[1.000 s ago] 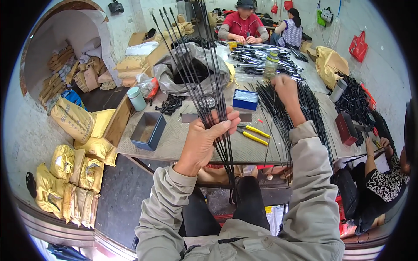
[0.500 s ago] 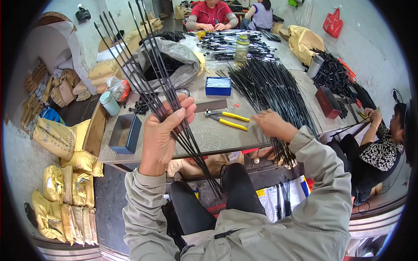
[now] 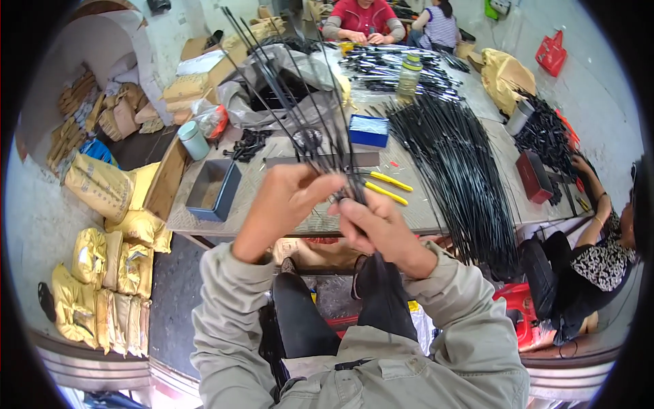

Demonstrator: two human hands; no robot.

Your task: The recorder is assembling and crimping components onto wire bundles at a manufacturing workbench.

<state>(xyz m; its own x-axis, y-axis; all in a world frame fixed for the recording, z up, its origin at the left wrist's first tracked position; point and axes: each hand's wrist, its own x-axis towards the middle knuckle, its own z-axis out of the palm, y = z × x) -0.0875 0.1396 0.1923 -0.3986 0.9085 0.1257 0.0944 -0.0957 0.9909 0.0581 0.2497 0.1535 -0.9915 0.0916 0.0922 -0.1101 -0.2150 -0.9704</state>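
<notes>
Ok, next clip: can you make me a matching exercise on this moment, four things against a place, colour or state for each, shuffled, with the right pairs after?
Column one
1. bunch of thin black rods
2. pliers
3. bag with handles
4. tumbler

Column two
A. red, hanging on the wall
B. pale blue-green, standing toward the table's left end
C. at the person's left hand and right hand, upper ends fanned out
D. yellow handles, lying on the table

Right pairs
1-C, 2-D, 3-A, 4-B
</notes>
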